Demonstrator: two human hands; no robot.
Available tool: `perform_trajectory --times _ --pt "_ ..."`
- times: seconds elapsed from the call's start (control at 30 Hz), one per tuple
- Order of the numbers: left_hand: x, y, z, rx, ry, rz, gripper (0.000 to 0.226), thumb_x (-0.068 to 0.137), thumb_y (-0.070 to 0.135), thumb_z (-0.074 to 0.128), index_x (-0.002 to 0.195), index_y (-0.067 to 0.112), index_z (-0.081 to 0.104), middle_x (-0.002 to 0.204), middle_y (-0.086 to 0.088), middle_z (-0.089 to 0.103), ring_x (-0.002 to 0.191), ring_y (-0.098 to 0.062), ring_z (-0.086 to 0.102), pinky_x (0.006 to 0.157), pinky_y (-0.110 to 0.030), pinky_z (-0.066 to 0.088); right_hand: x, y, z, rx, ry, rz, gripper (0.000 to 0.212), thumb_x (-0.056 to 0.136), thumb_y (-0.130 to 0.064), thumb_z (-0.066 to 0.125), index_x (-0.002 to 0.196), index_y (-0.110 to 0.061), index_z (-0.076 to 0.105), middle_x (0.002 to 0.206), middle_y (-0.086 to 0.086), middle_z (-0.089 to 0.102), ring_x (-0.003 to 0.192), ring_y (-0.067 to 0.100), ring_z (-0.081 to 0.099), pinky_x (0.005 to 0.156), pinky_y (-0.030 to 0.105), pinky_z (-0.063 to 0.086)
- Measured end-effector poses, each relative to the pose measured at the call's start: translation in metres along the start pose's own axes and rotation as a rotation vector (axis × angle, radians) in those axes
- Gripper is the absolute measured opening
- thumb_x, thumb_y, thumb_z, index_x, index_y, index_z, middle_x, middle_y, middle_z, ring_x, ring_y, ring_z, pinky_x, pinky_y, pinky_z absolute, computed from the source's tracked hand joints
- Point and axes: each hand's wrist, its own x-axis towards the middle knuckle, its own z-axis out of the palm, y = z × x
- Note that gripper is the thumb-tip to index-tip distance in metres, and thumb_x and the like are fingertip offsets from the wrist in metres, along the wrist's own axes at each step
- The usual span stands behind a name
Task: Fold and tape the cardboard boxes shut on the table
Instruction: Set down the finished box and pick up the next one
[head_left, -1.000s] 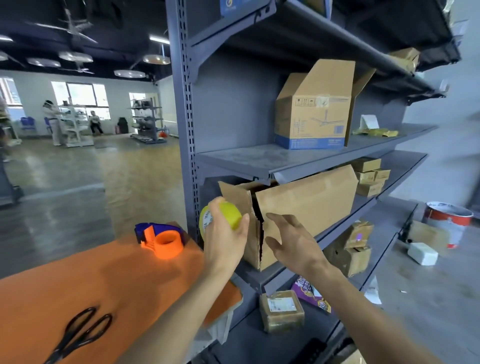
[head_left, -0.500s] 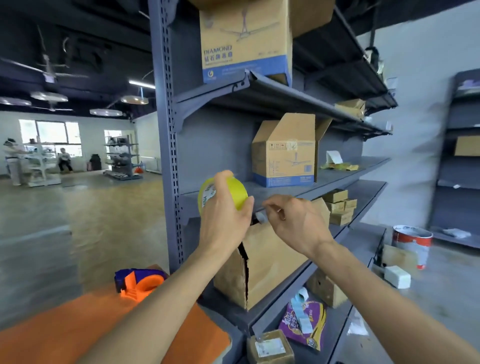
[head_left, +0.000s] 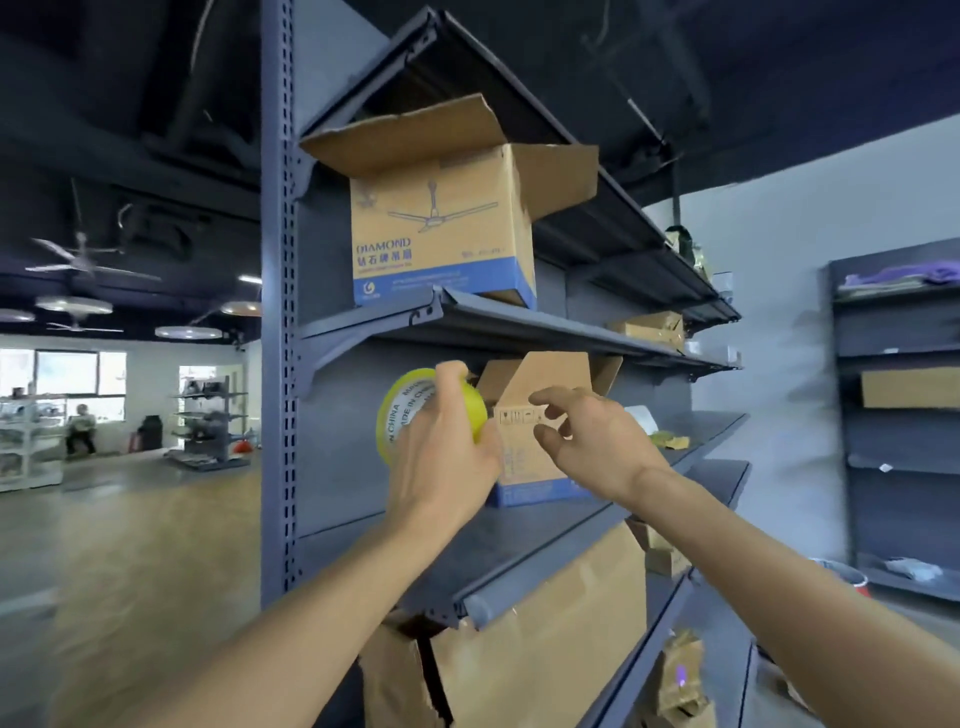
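Observation:
My left hand (head_left: 441, 452) grips a yellow tape roll (head_left: 402, 410), held up at the front of the grey shelving. My right hand (head_left: 587, 441) hovers just right of the roll, fingers loosely curled and thumb apart from them, with nothing visible between them. Directly behind both hands, a brown cardboard box with a blue base band (head_left: 524, 467) stands on the middle shelf with its top flaps up. An open fan-printed box (head_left: 441, 234) sits one shelf higher. A large brown box (head_left: 545, 649) with a torn corner stands on the shelf below my arms.
The perforated shelf upright (head_left: 278, 312) rises just left of my left hand. Small boxes (head_left: 649, 327) lie further along the shelves. Another grey rack (head_left: 893, 415) stands at the right wall, a red-rimmed bucket (head_left: 841, 574) at its foot. A person (head_left: 80, 426) sits far back left.
The view has tilted upward, so the orange table, scissors and tape dispenser have left it. Both hands rose from the lower box to the middle-shelf box. My right hand's pinch has loosened.

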Motion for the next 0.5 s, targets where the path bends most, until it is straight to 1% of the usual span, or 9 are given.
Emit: perform_trajectory --times 0.1,0.17,0.27,0.37,0.43,0.5 --pt "0.005 0.01 -0.015 -0.091 0.17 0.015 0.047 0.092 0.021 0.064 0.124 0.034 0.033 0.088 0.005 0.055 0.074 -0.025 0.054 0.062 -0.036 0.037 0.011 -0.006 -0.013 0.011 0.064 -0.059 0.039 0.099 -0.034 0.053 0.138 -0.036 0.052 0.124 -0.008 0.062 0.111 0.02 0.06 0.096 0.041 0.05" --pt "0.01 0.017 -0.027 -0.113 0.23 0.055 0.047 0.092 0.021 0.065 0.125 0.034 0.033 0.087 0.006 0.055 0.073 -0.023 0.052 0.062 -0.036 0.036 0.016 -0.015 -0.022 0.015 0.087 -0.101 0.041 0.099 -0.035 0.053 0.14 -0.036 0.051 0.123 -0.007 0.061 0.112 0.019 0.058 0.098 0.039 0.049" --pt "0.023 0.022 -0.043 -0.071 0.24 0.109 0.047 0.094 0.024 0.065 0.123 0.033 0.029 0.083 0.006 0.052 0.069 -0.025 0.052 0.061 -0.037 0.033 0.021 -0.03 -0.031 0.031 0.118 -0.136 0.043 0.1 -0.035 0.054 0.142 -0.034 0.049 0.124 -0.004 0.06 0.112 0.019 0.059 0.098 0.04 0.048" --pt "0.042 0.023 -0.058 -0.07 0.214 0.071 0.047 0.096 0.024 0.064 0.127 0.03 0.029 0.077 0.01 0.048 0.071 -0.027 0.054 0.06 -0.039 0.034 0.026 -0.049 -0.041 0.044 0.137 -0.147 0.045 0.1 -0.036 0.055 0.144 -0.033 0.047 0.128 -0.004 0.061 0.114 0.016 0.059 0.098 0.042 0.048" --pt "0.06 0.025 -0.066 -0.064 0.187 0.051 0.046 0.096 0.025 0.063 0.13 0.025 0.031 0.076 0.011 0.046 0.071 -0.027 0.055 0.059 -0.038 0.036 0.031 -0.061 -0.05 0.04 0.142 -0.163 0.047 0.099 -0.037 0.055 0.145 -0.032 0.047 0.129 -0.002 0.061 0.115 0.019 0.059 0.098 0.041 0.049" --pt "0.074 0.027 -0.074 -0.027 0.181 0.08 0.046 0.097 0.024 0.063 0.13 0.022 0.032 0.076 0.009 0.047 0.071 -0.028 0.056 0.058 -0.038 0.035 0.038 -0.074 -0.059 -0.006 0.153 -0.182 0.048 0.099 -0.037 0.055 0.146 -0.031 0.045 0.133 0.001 0.059 0.117 0.024 0.059 0.099 0.043 0.048"
